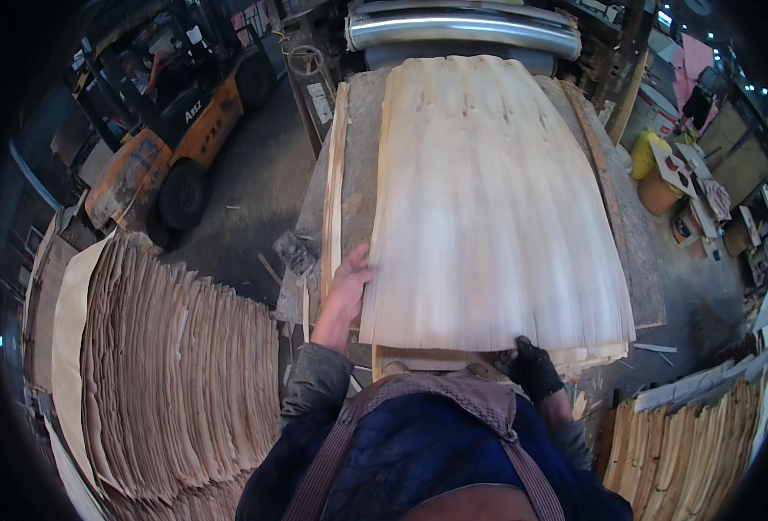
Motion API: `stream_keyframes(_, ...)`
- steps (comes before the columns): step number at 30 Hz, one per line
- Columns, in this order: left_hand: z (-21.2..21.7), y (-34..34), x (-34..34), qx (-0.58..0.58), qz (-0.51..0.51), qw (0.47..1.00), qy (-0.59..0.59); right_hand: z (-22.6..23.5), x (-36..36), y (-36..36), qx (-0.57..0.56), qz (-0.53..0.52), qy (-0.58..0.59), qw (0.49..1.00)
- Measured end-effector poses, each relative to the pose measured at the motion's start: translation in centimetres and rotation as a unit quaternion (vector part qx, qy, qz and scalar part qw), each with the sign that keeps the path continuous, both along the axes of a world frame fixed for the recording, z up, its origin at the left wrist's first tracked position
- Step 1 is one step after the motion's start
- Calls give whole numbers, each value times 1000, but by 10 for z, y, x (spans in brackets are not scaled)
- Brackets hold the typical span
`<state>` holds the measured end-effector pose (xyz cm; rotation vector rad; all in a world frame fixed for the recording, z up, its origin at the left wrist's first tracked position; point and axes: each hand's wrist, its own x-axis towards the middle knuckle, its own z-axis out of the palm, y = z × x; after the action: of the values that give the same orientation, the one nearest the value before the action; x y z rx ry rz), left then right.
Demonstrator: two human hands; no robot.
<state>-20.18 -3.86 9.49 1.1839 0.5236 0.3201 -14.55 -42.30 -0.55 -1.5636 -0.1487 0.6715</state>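
An orange forklift (pixel 201 130) stands on the floor at the far left, its upper part lost in gloom. Before the person, a worn work table (pixel 358 156) bears a broad, pale veneer sheet (pixel 493 208), laid lengthwise so that its far end reaches close to a shiny metal roller (pixel 462 33); whether sheet and roller touch cannot be made out. At the left, a tall stack of brown sheets (pixel 175 373) sits within arm's reach, perhaps for easy access, though its base is cut off. At the lower right, a yellowish wood stack (pixel 684 443) runs off toward the dark rim. A pale wooden strip (pixel 335 174) and a brown strip (pixel 594 148) flank the veneer, probably to keep it in line. The bare left hand (pixel 349 282) has its fingers against the sheet's left edge, likely to steady that side; whether they close on it or merely rest there, I cannot tell. The right hand (pixel 530 369), in a dark glove, seems to pinch the near edge, thumb above and fingers below, presumably to manage the loose end. Those lower fingers are mostly hidden, and layered edges near the right corner suggest more sheets underneath, too covered to count.
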Motion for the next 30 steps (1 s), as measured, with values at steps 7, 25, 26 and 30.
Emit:
stream_keyframes(7,-106,0,-18,237,-24,961,138,-20,82,53,249,36,141,958)
stream_keyframes(25,-90,-51,-28,300,-5,931,207,10,183,110,258,-27,356,898)
stream_keyframes(26,-91,-51,-28,286,-4,938,195,8,184,110,260,-32,360,895)
stream_keyframes(30,-95,-48,-31,267,-4,944,194,2,192,112,278,-45,394,875)
